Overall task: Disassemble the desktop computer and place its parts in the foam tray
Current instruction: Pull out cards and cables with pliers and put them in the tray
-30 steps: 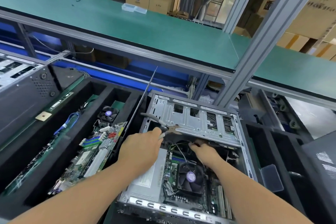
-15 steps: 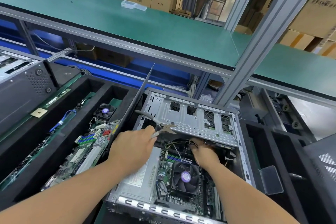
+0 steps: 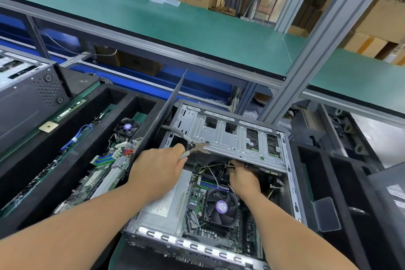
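Note:
An open desktop computer case (image 3: 291, 182) lies in front of me, with a silver drive cage (image 3: 230, 138) across its far half and a black CPU fan (image 3: 221, 206) on the motherboard. My left hand (image 3: 155, 171) grips a pair of pliers (image 3: 192, 144), whose jaws point at the cage's near edge. Reaching under that edge, my right hand (image 3: 243, 180) has its fingers curled among a bundle of cables (image 3: 214, 166). Left of the case, the black foam tray (image 3: 109, 96) holds another motherboard (image 3: 103, 171) with a fan.
A dark side panel (image 3: 166, 107) stands on edge between tray and case. A black case (image 3: 26, 98) lies at far left. A green shelf (image 3: 175, 26) on aluminium posts (image 3: 311, 50) overhangs the bench. More black foam compartments (image 3: 341, 182) sit to the right.
My view has shifted a little. My right hand has pushed deeper under the drive cage into the cables. My left hand keeps the pliers at the cage edge.

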